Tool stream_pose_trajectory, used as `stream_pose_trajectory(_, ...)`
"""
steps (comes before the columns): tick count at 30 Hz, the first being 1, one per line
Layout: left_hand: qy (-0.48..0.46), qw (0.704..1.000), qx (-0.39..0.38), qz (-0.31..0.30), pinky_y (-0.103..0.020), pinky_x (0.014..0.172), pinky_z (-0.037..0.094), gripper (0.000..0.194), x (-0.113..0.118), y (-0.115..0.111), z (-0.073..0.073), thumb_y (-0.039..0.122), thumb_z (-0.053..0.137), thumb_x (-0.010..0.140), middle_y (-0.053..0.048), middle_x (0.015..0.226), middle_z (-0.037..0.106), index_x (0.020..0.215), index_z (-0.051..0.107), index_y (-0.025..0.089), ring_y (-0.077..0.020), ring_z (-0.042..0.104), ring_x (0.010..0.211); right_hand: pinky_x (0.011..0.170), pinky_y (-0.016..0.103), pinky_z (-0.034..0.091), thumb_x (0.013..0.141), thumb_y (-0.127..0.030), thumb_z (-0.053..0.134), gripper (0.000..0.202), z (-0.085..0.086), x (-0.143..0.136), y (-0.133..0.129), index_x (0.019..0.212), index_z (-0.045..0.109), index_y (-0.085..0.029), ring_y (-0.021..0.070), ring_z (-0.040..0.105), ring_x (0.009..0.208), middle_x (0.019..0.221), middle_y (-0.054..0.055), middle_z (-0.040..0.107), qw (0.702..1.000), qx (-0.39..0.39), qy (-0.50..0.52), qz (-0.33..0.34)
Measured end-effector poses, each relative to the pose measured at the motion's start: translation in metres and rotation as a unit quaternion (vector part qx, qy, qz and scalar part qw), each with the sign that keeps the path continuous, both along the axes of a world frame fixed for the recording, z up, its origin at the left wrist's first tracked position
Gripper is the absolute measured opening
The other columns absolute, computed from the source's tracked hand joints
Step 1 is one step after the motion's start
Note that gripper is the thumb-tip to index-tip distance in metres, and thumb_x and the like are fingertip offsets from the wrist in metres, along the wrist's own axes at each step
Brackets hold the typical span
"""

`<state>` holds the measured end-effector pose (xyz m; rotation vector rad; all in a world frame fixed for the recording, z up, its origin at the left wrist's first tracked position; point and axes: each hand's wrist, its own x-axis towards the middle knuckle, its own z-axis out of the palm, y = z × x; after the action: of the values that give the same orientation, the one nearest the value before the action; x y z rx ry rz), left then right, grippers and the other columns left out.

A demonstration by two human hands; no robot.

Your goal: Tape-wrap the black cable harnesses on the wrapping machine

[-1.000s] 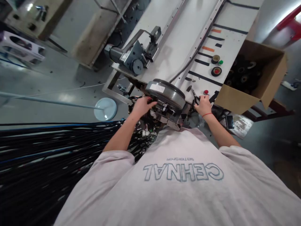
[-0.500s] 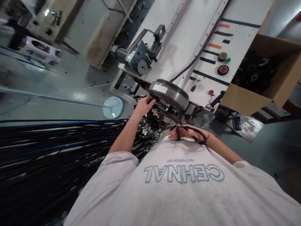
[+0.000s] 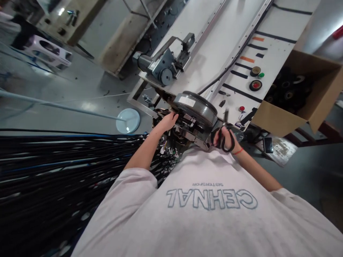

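Observation:
Black-handled scissors (image 3: 223, 137) are in my right hand (image 3: 227, 138), with the blades pointing away from me toward the white table edge. My left hand (image 3: 168, 122) is closed at the front of the machine, by the left end of the round grey motor-like drum (image 3: 195, 106) that carries a white label. What its fingers pinch, if anything, is hidden. Below that hand hangs a cluster of small white connectors (image 3: 163, 146) on dark wires. A thick bundle of black cables (image 3: 66, 164) runs off to the left from there.
On the white table (image 3: 209, 39) stand a metal bracket device (image 3: 163, 66) and tape rolls (image 3: 255, 85) by a red button (image 3: 242, 108). To the right is a cardboard box (image 3: 281, 116) of black rolls. A phone (image 3: 268, 145) lies below it. A pale blue round base (image 3: 128, 120) stands on the floor.
My right hand has moved up and right from in front of my shirt, swinging the scissors to point away from me. My left hand stays at the machine, slightly shifted.

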<state>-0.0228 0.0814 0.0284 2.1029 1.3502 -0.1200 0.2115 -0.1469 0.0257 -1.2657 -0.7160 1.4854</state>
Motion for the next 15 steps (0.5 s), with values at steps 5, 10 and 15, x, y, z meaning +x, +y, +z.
stream_pose_trajectory(5,0.006,0.999,0.029,0.03,-0.033,0.088,0.047,0.023,0.006,-0.011,-0.031,0.033,0.043,0.099,-0.017,0.096,0.072,0.095,0.058,0.016,-0.0287,0.069,0.099,0.055,0.031,0.048,0.089,-0.072,0.04,0.06,-0.02,0.06,0.03,0.062,0.054,-0.021,0.0169,0.056,0.05,0.054,0.005,0.057,0.965,-0.107,-0.196,-0.134)
stream_pose_trajectory(10,0.004,0.991,0.092,0.099,-0.026,0.077,0.045,0.015,0.014,-0.027,-0.051,0.032,0.046,0.098,-0.011,0.081,0.068,0.094,0.053,0.019,-0.0271,0.07,0.093,0.067,0.034,0.052,0.092,-0.063,0.044,0.052,-0.025,0.088,0.071,0.067,0.058,-0.018,0.0221,0.064,0.064,0.064,0.011,0.064,0.9,-0.208,-0.37,-0.103)
stream_pose_trajectory(15,-0.185,0.954,-0.15,0.184,-0.022,0.06,0.041,0.026,0.003,-0.018,-0.044,0.028,0.051,0.095,0.001,0.055,0.046,0.07,0.05,0.021,-0.0153,0.053,0.054,0.076,0.035,0.049,0.081,-0.047,0.07,0.034,0.007,0.1,0.087,0.08,0.066,-0.014,0.0248,0.065,0.079,0.079,0.014,0.069,0.801,-0.215,-0.556,-0.06)
